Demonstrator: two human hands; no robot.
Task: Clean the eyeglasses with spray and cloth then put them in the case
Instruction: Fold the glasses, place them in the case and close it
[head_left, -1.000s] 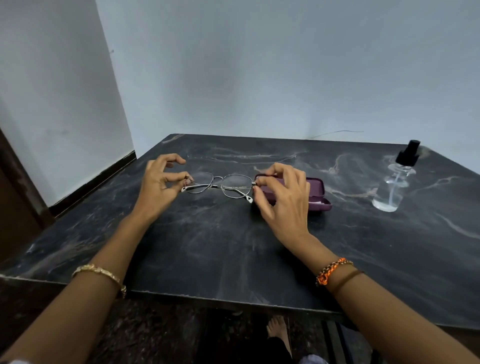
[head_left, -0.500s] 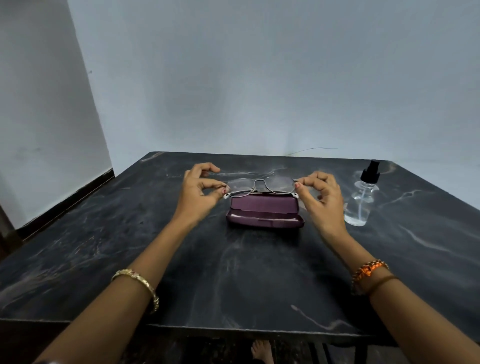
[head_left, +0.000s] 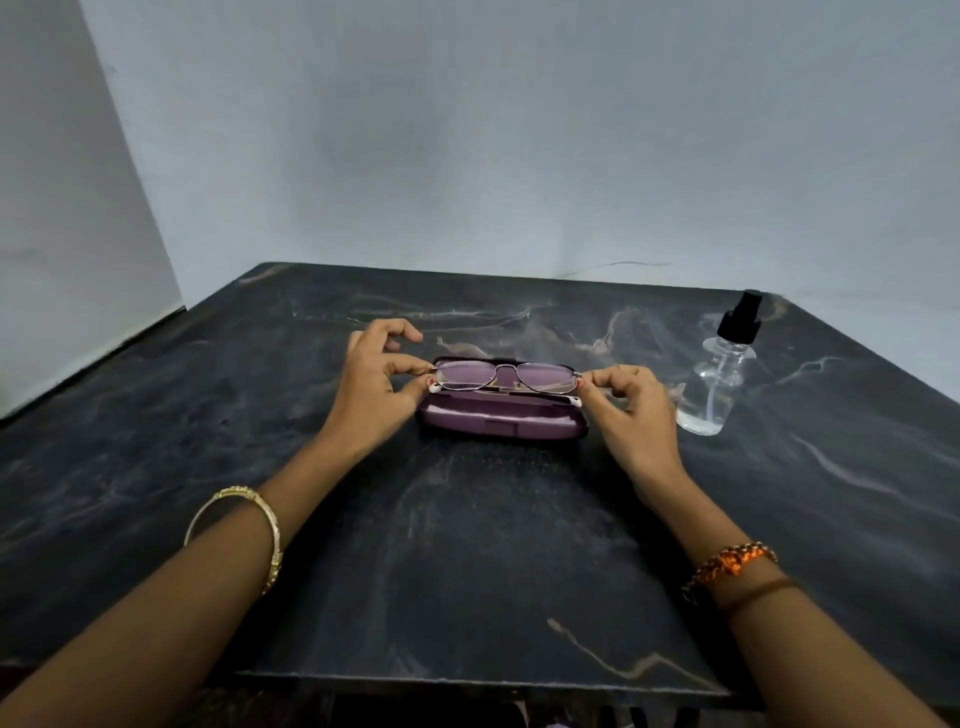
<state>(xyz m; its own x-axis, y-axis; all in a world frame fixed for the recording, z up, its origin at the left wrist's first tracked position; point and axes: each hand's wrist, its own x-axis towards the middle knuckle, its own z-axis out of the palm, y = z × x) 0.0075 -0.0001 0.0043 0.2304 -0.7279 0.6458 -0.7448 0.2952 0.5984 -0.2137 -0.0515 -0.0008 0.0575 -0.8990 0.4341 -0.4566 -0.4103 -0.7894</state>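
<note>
1. Two hands hold the eyeglasses (head_left: 506, 376) by their ends: the left hand (head_left: 371, 387) pinches one hinge end, the right hand (head_left: 631, 410) pinches the other.
2. Glasses, folded, sit just over the open purple case (head_left: 501, 418), apparently being lowered in.
3. Judged step: casing; next, release and shut the lid.
4. Right of the case stands the spray bottle (head_left: 719, 371) on the table (head_left: 467, 545); no cloth shows.

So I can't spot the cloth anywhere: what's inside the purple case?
The open purple case shows only the eyeglasses, held at both ends by the left hand and right hand. Its floor beneath them is hidden; no cloth shows.
</note>
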